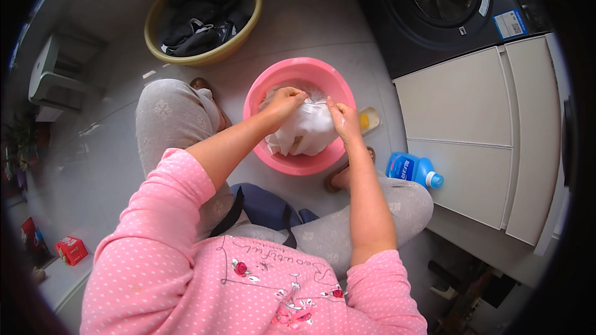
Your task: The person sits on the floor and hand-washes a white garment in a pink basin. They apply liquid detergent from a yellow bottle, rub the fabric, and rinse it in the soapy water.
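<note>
A pink plastic basin [305,167] stands on the floor between my feet. White cloth [307,125] is bunched inside it, with part of it lifted between my two hands. My left hand [285,104] pinches the cloth's upper edge from the left, over the basin. At the right, my right hand [343,118] grips the same cloth, and a little white foam shows on the back of that hand. A tan patch is visible low on the cloth. Below the lifted part, the bottom of the basin is mostly hidden.
Close to the basin's right lies a soap dish [371,120] with a yellow bar. A blue detergent bottle [412,170] is by the white cabinet [458,97]. A yellow tub [153,46] of dark clothes sits at upper left. A black washing machine [386,32] is upper right; a stool [44,70] is far left.
</note>
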`<state>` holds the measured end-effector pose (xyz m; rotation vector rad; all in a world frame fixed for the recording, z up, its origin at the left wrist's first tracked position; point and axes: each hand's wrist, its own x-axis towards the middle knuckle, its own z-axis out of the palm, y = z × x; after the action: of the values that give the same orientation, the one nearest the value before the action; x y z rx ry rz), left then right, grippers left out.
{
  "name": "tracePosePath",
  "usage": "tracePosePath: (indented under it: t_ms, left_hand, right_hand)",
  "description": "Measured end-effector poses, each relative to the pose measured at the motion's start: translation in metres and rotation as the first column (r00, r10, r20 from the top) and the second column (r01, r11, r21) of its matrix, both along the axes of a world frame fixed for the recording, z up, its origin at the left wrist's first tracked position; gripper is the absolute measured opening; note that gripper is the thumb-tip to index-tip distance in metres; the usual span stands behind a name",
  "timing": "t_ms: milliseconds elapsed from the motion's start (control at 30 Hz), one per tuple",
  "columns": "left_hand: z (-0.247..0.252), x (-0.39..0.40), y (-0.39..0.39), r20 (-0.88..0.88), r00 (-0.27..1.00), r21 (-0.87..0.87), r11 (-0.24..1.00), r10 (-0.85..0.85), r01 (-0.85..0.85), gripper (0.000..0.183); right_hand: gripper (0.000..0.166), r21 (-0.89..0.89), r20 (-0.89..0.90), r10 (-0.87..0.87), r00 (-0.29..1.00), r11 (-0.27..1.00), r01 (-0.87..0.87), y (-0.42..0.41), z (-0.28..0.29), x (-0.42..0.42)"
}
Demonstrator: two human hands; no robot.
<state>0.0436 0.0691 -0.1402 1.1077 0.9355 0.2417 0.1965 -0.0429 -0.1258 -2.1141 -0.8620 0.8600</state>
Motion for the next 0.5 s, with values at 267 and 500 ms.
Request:
tracePosePath:
  t_ms: [267,500]
  left_hand:
    - [-0.075,0.012,0.014,-0.361,0.932,0.324,0.934,-0.028,0.154,0.040]
    - [-0.140,0.055,0.019,-0.417,0.894,0.394,0.919,0.162,0.017,0.032]
  right_hand:
    - [0.016,0.168,-0.084,-0.151,0.985,0.972,0.163,0.010,-0.086,0.001]
    - [0.020,0.068,0.235,-0.251,0.939,0.968,0.242,0.042,-0.148,0.005]
